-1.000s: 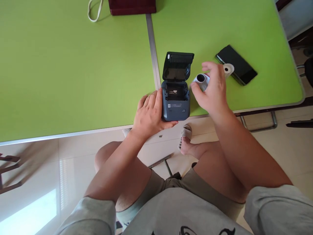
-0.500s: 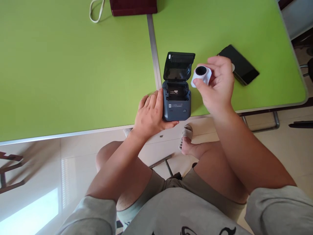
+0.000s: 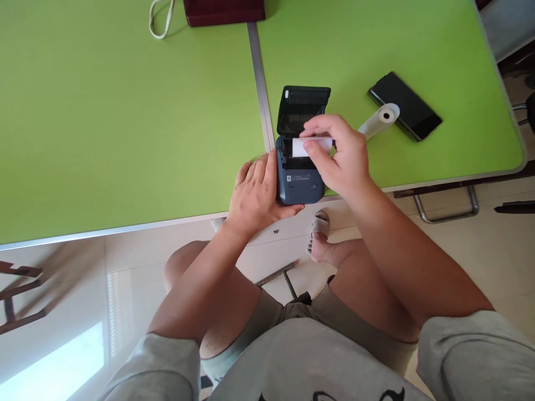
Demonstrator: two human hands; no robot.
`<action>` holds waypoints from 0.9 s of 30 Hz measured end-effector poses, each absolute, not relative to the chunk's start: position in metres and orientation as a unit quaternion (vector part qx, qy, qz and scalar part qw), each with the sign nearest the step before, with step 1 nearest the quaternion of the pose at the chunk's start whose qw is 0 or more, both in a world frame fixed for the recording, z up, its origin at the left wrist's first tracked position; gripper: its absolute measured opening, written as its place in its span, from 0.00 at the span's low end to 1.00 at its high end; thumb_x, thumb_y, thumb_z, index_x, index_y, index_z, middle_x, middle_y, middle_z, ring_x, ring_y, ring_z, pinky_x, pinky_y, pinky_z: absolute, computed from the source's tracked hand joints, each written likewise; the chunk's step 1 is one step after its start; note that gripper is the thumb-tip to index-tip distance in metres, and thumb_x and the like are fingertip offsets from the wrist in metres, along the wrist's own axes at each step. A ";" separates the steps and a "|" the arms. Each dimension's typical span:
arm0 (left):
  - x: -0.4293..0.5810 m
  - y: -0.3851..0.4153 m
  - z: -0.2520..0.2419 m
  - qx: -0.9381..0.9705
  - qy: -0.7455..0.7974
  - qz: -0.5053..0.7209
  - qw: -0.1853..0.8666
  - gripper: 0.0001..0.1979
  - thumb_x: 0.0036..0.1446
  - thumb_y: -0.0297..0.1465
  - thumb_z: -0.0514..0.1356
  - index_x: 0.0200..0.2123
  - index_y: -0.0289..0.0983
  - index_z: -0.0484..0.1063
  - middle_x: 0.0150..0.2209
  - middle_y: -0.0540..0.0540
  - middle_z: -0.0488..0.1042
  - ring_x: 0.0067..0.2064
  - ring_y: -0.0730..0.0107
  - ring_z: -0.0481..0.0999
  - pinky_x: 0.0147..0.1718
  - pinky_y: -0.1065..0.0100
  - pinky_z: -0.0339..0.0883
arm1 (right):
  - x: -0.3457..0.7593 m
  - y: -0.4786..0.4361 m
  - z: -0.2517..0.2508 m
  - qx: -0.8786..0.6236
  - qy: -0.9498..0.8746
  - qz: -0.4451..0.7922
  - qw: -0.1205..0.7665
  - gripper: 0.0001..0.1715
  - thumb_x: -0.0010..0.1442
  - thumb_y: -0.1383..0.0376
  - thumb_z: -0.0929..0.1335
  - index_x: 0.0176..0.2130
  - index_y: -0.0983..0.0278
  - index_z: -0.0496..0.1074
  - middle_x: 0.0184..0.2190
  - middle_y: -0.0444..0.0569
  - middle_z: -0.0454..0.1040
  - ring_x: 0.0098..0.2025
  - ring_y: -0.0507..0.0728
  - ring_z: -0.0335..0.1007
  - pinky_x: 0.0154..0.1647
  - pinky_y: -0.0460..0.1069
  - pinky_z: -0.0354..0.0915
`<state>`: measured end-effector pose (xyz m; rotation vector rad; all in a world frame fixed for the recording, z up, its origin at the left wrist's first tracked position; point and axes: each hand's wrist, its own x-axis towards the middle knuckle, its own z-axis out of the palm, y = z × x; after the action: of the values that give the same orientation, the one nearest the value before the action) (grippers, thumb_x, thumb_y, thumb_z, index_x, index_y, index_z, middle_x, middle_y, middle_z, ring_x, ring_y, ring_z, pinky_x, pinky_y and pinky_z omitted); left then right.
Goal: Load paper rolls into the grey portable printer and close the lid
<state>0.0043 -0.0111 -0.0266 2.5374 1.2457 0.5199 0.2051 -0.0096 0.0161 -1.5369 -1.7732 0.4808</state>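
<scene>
white paper roll [image 3: 311,146], over open grey printer [image 3: 300,181]

A lime-green laminate surface [image 3: 125,122] carries a dark blue-grey plastic printer [image 3: 300,184], a white paper roll [image 3: 311,146], a second white roll [image 3: 378,120], a glossy black phone [image 3: 404,106] and a maroon case [image 3: 224,11].

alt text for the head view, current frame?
Right hand holds a white paper roll over the open bay of a small dark printer, which the left hand steadies at the edge of a green table. A second roll and a phone lie to the right.
</scene>
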 end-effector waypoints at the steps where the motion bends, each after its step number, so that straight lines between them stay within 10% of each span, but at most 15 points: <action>1: 0.004 -0.011 -0.026 0.875 0.430 0.177 0.135 0.62 0.55 0.70 0.52 0.72 0.22 0.53 0.66 0.21 0.68 0.67 0.38 0.70 0.69 0.43 0.58 | 0.203 -0.008 0.016 -0.601 -0.689 0.184 0.359 0.15 0.70 0.58 0.64 0.53 0.53 0.74 0.53 0.50 0.79 0.57 0.61 0.76 0.64 0.61 0.70; 11: 0.003 -0.011 -0.027 0.877 0.428 0.170 0.140 0.63 0.54 0.70 0.54 0.72 0.22 0.52 0.67 0.22 0.68 0.69 0.40 0.69 0.70 0.45 0.57 | 0.211 0.008 0.017 -0.570 -0.720 0.156 0.365 0.07 0.64 0.61 0.70 0.34 0.55 0.68 0.42 0.49 0.76 0.48 0.61 0.75 0.56 0.60 0.72; 27: 0.002 -0.009 -0.026 0.879 0.424 0.166 0.145 0.65 0.55 0.72 0.50 0.72 0.19 0.53 0.67 0.21 0.67 0.69 0.40 0.69 0.70 0.46 0.57 | 0.207 0.009 -0.003 -0.566 -0.648 0.180 0.477 0.10 0.65 0.56 0.69 0.35 0.57 0.68 0.37 0.46 0.74 0.40 0.55 0.72 0.44 0.54 0.70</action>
<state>0.0017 -0.0092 -0.0257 2.5311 1.2209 0.4779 0.2068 0.0085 -0.0032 -1.3835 -1.5827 0.4407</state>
